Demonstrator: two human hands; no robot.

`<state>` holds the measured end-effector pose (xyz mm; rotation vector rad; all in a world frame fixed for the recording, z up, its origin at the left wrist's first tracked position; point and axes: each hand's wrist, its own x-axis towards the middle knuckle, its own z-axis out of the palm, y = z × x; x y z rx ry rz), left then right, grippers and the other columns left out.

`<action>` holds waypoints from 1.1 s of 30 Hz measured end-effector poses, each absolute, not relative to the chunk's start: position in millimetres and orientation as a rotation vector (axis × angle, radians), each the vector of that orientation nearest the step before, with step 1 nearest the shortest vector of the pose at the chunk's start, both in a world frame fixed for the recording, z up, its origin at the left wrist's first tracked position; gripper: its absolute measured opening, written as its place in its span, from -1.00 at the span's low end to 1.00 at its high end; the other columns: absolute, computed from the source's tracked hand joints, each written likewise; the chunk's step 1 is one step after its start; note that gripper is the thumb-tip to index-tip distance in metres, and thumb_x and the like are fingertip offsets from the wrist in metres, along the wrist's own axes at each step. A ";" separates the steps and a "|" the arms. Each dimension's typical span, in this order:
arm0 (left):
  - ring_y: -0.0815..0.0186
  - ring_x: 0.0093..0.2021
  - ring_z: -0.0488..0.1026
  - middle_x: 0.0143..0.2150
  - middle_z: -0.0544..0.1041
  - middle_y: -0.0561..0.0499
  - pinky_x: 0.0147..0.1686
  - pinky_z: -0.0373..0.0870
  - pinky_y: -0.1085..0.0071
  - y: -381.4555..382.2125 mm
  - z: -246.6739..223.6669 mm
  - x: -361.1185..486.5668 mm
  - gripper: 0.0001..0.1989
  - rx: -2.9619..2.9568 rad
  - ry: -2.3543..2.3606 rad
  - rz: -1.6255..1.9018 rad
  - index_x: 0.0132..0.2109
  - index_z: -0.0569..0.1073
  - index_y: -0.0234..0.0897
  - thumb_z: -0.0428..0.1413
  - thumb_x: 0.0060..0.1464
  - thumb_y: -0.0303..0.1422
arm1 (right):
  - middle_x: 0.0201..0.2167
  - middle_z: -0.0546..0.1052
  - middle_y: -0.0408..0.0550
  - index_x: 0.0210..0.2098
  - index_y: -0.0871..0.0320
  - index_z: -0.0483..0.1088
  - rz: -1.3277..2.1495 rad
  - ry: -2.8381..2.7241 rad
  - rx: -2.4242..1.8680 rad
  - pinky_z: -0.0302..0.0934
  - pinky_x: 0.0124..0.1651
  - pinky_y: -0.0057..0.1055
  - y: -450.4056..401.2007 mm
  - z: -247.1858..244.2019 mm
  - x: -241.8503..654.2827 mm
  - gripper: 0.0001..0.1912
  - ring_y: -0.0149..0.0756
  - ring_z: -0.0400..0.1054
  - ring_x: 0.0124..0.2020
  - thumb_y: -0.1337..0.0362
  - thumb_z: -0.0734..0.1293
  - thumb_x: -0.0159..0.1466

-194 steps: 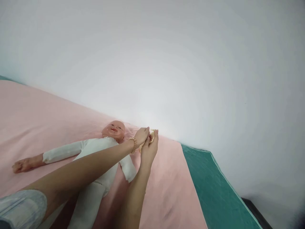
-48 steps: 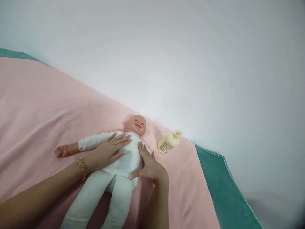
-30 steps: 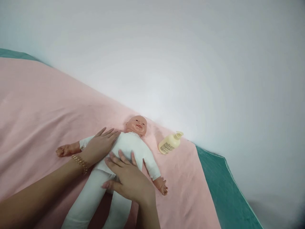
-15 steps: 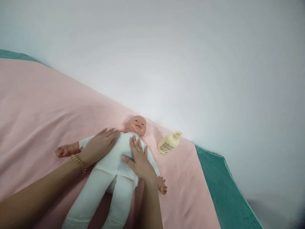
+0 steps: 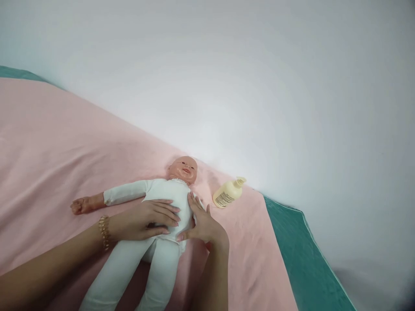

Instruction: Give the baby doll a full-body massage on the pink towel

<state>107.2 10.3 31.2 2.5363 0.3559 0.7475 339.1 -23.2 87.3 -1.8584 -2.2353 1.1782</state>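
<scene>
A baby doll [image 5: 175, 194] with a bald plastic head and a white cloth body lies on its back on a pink cloth [image 5: 52, 138]. Across the doll's belly rests my left hand [image 5: 145, 220], its fingers stretched out and pointing right; a gold bracelet circles that wrist. My right hand [image 5: 202, 224] lies along the doll's side at the right of the picture, thumb spread toward the belly and fingers pointing up at the chest. It covers most of the doll's arm on that side. Both hands are open and grip nothing.
A pale yellow pump bottle [image 5: 228, 193] stands on the pink cloth, right of the doll's head. Green fabric [image 5: 301, 246] shows beyond the cloth at the right and far left. A plain white wall [image 5: 227, 86] rises behind.
My left hand has slid from the doll's shoulder and upper arm down onto its belly. My right hand has shifted from the chest outward to the doll's side.
</scene>
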 end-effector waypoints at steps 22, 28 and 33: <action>0.14 0.30 0.22 0.27 0.33 -0.05 0.34 -0.18 0.04 35.7 -1.7 106.8 -0.50 2.600 1.438 0.883 0.27 0.32 -0.27 -0.27 0.35 -0.23 | 0.43 -0.35 -0.06 0.39 0.10 -0.43 1.122 -2.206 -1.867 -0.79 0.36 0.02 -29.8 90.9 336.4 0.21 -0.20 -0.61 0.44 -0.10 0.42 0.08; 0.03 0.25 0.28 0.17 0.44 -0.12 0.31 -0.18 -0.05 46.0 -10.9 96.9 -0.49 2.639 1.582 0.922 0.20 0.39 -0.36 -0.30 0.31 -0.32 | 0.42 -0.20 -0.10 0.39 0.02 -0.21 0.995 -2.304 -1.714 -0.63 0.39 0.12 -48.9 112.3 317.6 -0.13 -0.13 -0.43 0.45 -0.04 0.31 0.26; 0.00 0.24 0.29 0.17 0.44 -0.15 0.29 -0.12 -0.06 50.5 -16.9 92.7 -0.50 2.718 1.548 0.910 0.17 0.40 -0.39 -0.29 0.29 -0.39 | 0.38 0.01 -0.21 0.32 -0.08 0.07 0.953 -2.516 -1.361 -0.57 0.41 0.12 -55.0 103.5 287.3 -0.44 -0.13 -0.27 0.44 0.06 0.23 0.37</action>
